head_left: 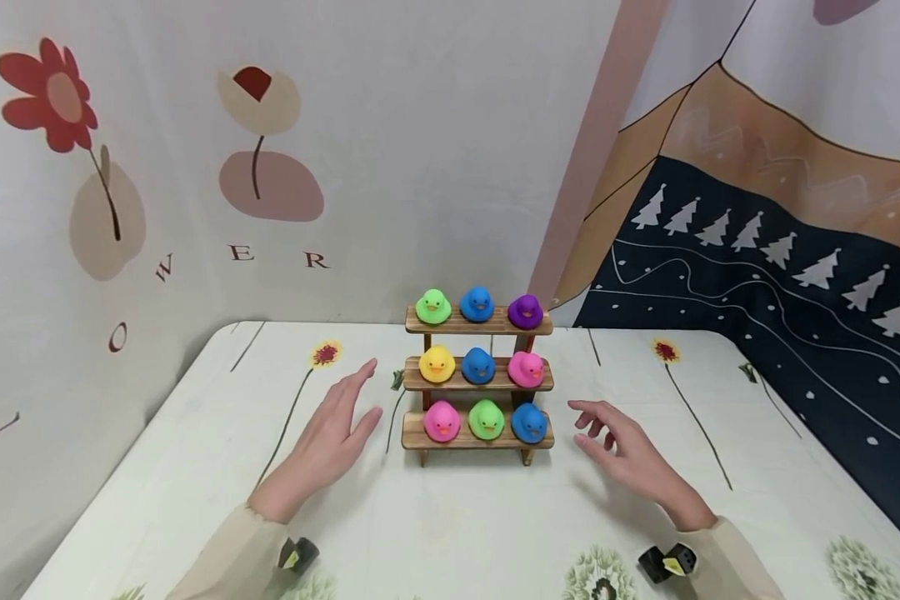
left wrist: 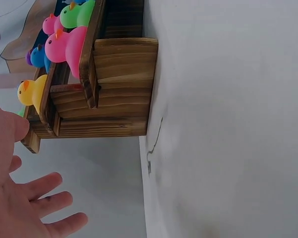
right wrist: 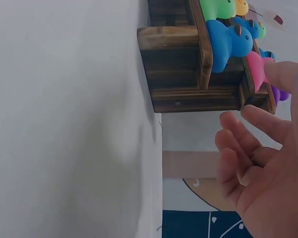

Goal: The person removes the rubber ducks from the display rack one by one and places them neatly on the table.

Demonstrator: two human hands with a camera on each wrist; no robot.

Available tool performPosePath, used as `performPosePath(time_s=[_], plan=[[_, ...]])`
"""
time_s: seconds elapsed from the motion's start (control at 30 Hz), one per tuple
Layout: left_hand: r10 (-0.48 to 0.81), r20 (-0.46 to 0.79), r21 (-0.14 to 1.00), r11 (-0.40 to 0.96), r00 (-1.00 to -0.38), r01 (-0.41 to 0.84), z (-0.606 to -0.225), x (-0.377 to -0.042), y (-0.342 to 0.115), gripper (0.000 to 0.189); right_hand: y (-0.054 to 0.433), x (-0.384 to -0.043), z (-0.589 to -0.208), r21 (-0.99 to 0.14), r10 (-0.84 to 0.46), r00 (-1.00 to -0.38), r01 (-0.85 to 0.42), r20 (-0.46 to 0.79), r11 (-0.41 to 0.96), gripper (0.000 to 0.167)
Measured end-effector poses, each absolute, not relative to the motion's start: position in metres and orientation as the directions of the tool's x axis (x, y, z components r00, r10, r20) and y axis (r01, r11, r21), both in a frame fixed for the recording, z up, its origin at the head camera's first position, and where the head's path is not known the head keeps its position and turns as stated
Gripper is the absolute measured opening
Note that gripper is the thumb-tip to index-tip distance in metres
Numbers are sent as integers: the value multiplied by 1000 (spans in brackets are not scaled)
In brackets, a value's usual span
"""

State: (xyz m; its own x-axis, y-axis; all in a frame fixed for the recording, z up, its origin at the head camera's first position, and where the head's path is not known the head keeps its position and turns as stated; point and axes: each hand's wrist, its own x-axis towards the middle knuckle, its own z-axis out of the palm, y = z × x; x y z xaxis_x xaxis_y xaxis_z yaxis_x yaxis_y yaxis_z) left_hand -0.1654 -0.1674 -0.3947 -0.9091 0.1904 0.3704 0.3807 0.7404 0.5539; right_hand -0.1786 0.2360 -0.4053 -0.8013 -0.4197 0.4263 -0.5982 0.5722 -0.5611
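Observation:
A three-step wooden stand (head_left: 487,442) bears several rubber ducks, three to a step. On top sit a green duck (head_left: 433,307), a blue duck (head_left: 477,305) and a purple duck (head_left: 526,312). The middle step has a yellow duck (head_left: 437,364), a blue duck (head_left: 478,366) and a pink duck (head_left: 526,369). Along the bottom are a pink duck (head_left: 442,422), a green duck (head_left: 487,420) and a blue duck (head_left: 529,423). Left of the stand my left hand (head_left: 333,437) holds nothing, fingers extended. My right hand (head_left: 622,450), on the other side, is empty with loosely bent fingers.
A white cloth with printed flowers covers the table (head_left: 435,533). Behind it hangs a pale printed curtain (head_left: 420,167), with a dark tree-patterned part (head_left: 757,292) at the right. Each wrist carries a small black device (head_left: 297,554).

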Motion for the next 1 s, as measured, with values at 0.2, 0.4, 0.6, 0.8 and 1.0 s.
performPosePath(time_s=[0.2,0.4,0.6,0.8,1.0], plan=[[182,411,559,723,-893,405,-393,-172,-164,59,232,-180,-409,-563,-397,-783,-621,479,546,41],[169,446,568,705,-879,424,-390,-183,-161,56,229,-179,-408,-561,-380,-767,-639,517,526,41],[166,430,600,683,-888,418,-388,-191,-158,53,226,-178,-411,-590,-395,-774,-633,495,501,41],[158,447,613,663,-880,430,-388,-197,-153,51,222,-180,-414,-600,-400,-768,-641,500,479,42],[158,443,630,645,-882,432,-390,-204,-150,52,217,-179,-412,-593,-384,-767,-642,515,486,42]])
